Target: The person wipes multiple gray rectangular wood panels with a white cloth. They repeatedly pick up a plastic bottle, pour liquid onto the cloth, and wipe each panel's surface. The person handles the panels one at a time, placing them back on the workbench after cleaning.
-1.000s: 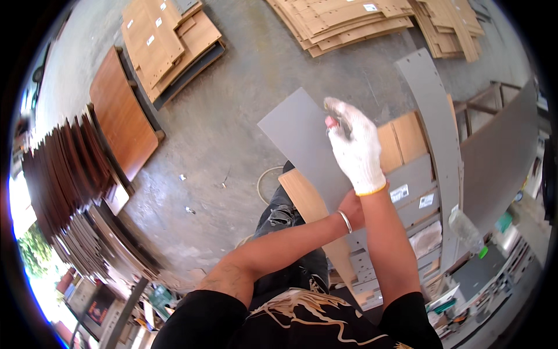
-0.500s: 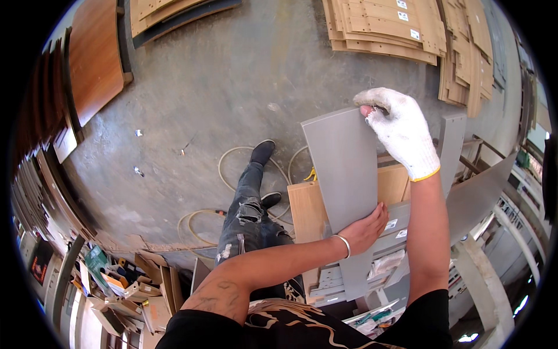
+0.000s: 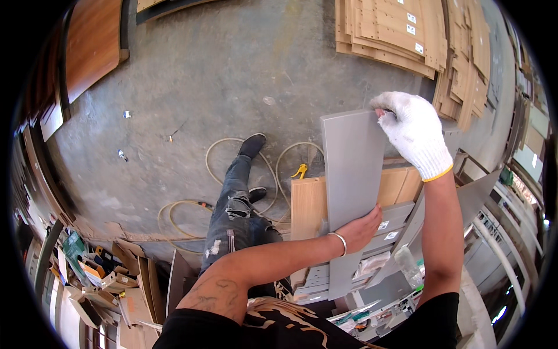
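Concrete floor [image 3: 203,87] is seen across most of the background, with furniture boards stacked around it. Far left: a reddish-brown board [image 3: 90,46]; below it, cardboard boxes [image 3: 136,302] are piled. Next, pale hose [image 3: 228,139] is looped on the floor around the wearer's feet, with a yellow tool [image 3: 300,171] just above the light wood board [image 3: 308,200].

Task piece: grey panel [image 3: 353,163], stood lengthwise over the light wood board, long edges running away from the wearer. It is flanked: lower part by the left hand, upper right corner by the right.

Left hand [image 3: 361,230], bare, banded at the wrist, is laid across the panel's lower half, fingers nearly straight and together, tips at the right edge. Whether it is gripped there can't be told; thumb not clear.

Stacked wood boards [image 3: 383,32] are placed beyond, upper right. Right hand [image 3: 414,131], white-gloved, is curled, with the panel's far right corner pinched at the fingertips. One fingertip is left bare by the glove.
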{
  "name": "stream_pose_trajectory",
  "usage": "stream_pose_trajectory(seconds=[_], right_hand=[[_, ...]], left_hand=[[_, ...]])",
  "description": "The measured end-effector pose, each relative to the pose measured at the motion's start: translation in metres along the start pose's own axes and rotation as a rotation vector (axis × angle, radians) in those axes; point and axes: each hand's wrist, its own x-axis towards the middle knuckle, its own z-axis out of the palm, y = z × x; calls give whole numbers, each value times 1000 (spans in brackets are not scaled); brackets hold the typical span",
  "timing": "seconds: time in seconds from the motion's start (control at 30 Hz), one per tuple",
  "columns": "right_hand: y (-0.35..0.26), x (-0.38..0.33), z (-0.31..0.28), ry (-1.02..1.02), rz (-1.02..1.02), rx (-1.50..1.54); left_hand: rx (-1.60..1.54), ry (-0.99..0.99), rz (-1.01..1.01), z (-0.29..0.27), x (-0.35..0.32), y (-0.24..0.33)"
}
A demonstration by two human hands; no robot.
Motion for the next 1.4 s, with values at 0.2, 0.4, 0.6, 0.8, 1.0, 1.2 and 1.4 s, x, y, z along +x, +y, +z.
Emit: stream_pose_trajectory(seconds=[0.2, 0.4, 0.6, 0.8, 1.0, 1.2, 1.4], right_hand=[[16, 5, -1, -90, 67, 300], [14, 9, -3, -132, 121, 404], [2, 11, -7, -107, 66, 204], [-6, 7, -3, -27, 3, -19], [-19, 5, 7, 0, 6, -296], [-20, 3, 17, 86, 56, -256], [7, -7, 12, 19, 315, 611]], left_hand=[[-9, 23, -19, 6, 0, 5], [-11, 53, -45, 8, -1, 6], [-3, 69, -56, 8, -1, 6], [-12, 76, -52, 11, -2, 9], [15, 31, -35, 12, -1, 10], [-18, 38, -35, 14, 1, 11], [-41, -3, 0, 8, 0, 6]])
